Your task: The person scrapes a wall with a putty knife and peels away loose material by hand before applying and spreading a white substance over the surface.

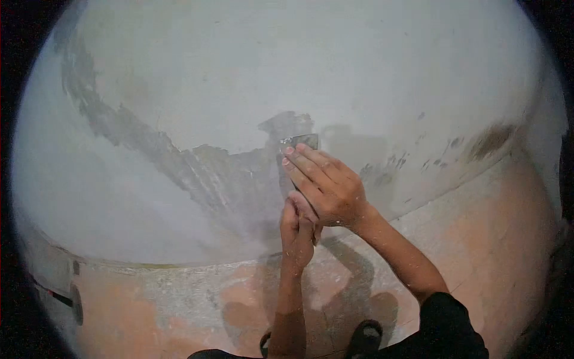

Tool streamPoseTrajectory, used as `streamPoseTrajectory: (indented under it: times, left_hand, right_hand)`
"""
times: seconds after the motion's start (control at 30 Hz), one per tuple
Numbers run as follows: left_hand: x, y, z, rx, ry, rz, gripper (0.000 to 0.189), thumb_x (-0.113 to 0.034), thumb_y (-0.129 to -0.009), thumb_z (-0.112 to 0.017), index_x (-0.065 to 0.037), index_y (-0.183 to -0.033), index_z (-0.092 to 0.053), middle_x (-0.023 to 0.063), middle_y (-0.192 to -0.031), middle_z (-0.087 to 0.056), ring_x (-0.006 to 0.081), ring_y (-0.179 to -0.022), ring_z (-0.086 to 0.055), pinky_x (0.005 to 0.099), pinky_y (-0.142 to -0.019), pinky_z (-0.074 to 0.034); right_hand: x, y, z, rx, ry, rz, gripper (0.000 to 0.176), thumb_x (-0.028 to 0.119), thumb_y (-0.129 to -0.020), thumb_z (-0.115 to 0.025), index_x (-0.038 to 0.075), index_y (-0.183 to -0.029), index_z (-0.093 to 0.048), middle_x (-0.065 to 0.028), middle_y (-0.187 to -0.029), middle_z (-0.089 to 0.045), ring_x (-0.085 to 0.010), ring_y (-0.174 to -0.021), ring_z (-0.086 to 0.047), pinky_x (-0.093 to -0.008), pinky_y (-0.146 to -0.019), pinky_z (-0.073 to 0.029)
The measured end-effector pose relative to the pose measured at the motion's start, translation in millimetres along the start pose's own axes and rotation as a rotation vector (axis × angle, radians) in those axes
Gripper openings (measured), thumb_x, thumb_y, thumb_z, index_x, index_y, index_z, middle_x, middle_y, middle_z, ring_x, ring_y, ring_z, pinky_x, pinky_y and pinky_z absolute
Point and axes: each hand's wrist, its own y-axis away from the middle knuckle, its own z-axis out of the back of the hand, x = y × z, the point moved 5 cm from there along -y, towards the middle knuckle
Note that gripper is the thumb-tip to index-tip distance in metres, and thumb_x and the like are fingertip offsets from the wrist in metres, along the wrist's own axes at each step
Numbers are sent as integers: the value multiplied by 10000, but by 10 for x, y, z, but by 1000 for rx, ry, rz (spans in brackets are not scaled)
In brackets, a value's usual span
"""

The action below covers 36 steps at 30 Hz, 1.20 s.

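Against the pale wall, a flat dark sheet or blade lies under my right hand, whose fingers are stretched out and pressed over it. Below, my left hand is closed around the lower end of the same tool; its grip is partly covered by my right hand. Around the tool's top edge is a darker grey patch on the wall. The tool's lower part is mostly hidden by both hands.
A grey band curves down the wall from the upper left. Dark smudges and a brown stain mark the right side. Below the wall is an orange-and-grey floor, where a dark sandal shows. A dark object stands at lower left.
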Motion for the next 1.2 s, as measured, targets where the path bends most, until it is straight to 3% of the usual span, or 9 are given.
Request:
streamPoseTrajectory:
  times: [0.13, 0.27, 0.4, 0.43, 0.53, 0.67, 0.8, 0.97, 1.2]
  left_hand:
    - [-8, -81, -25, -98, 197, -3, 535, -308, -996, -445, 76, -1356, -349, 7, -759, -504, 61, -546, -418, 199, -464, -351]
    - [135, -166, 65, -111, 259, 144, 497, -278, -985, -486, 71, -1333, -419, 5, -762, -504, 55, -558, -427, 218, -466, -366]
    - [32, -269, -47, -78, 330, 163, 485, -313, -983, -482, 22, -1333, -452, -6, -747, -500, 38, -543, -401, 208, -452, -347]
    - [-26, -304, -86, -52, 361, 100, 340, -225, -989, -464, 53, -1185, -474, 14, -764, -486, 49, -499, -397, 202, -398, -328]
    - [-10, -279, -135, -66, 456, 86, 289, -206, -991, -440, 37, -1143, -476, 17, -760, -490, 48, -501, -397, 195, -396, -323]
    - [-21, -226, -126, -146, 388, 108, 365, -242, -985, -448, -27, -1269, -366, 5, -752, -500, 42, -511, -408, 191, -411, -316]
    - [-135, -311, -190, -138, 395, 20, 234, -227, -1003, -411, -63, -1162, -362, -14, -718, -473, 34, -514, -397, 186, -427, -324]
    - [-82, -167, -278, -246, 370, 110, 105, -168, -997, -394, -67, -972, -408, -27, -700, -443, 22, -528, -378, 185, -423, -329]
    - [-45, -41, -319, -331, 500, 187, 62, -111, -970, -415, -63, -947, -384, -19, -673, -447, 25, -512, -359, 186, -416, -295]
  right_hand:
    - [-82, -131, -31, 249, 186, 154, 377, 209, -878, -541, -17, -1178, -580, -148, -1268, -566, -260, -1151, -558, -348, -929, -476]
    - [-61, -214, 26, 401, 381, 272, 389, 187, -884, -517, -32, -1203, -559, -158, -1284, -552, -259, -1171, -547, -352, -939, -472]
    - [-77, -234, 64, 401, 451, 232, 374, 98, -876, -523, -24, -1228, -550, -170, -1264, -564, -264, -1144, -570, -357, -918, -495]
    - [-76, -235, 55, 373, 482, 218, 387, 120, -883, -515, -27, -1241, -540, -178, -1268, -559, -270, -1150, -566, -360, -928, -489]
    - [-84, -152, -55, 285, 499, 206, 415, 144, -891, -512, -36, -1265, -520, -197, -1252, -565, -286, -1136, -574, -373, -925, -493]
    - [-59, -131, -96, 221, 452, 163, 409, 128, -884, -513, -46, -1255, -525, -202, -1228, -575, -298, -1119, -582, -374, -918, -499]
    - [-97, -254, -38, 173, 425, 128, 407, 146, -874, -516, -49, -1230, -543, -207, -1210, -581, -309, -1107, -584, -377, -919, -500]
    - [-96, -113, -65, 141, 402, 230, 390, 157, -859, -505, -63, -1173, -569, -204, -1142, -612, -318, -1060, -606, -384, -894, -510]
    - [-37, -101, -86, 88, 350, 221, 350, 141, -784, -578, -53, -1071, -626, -181, -1008, -654, -300, -964, -642, -372, -824, -541]
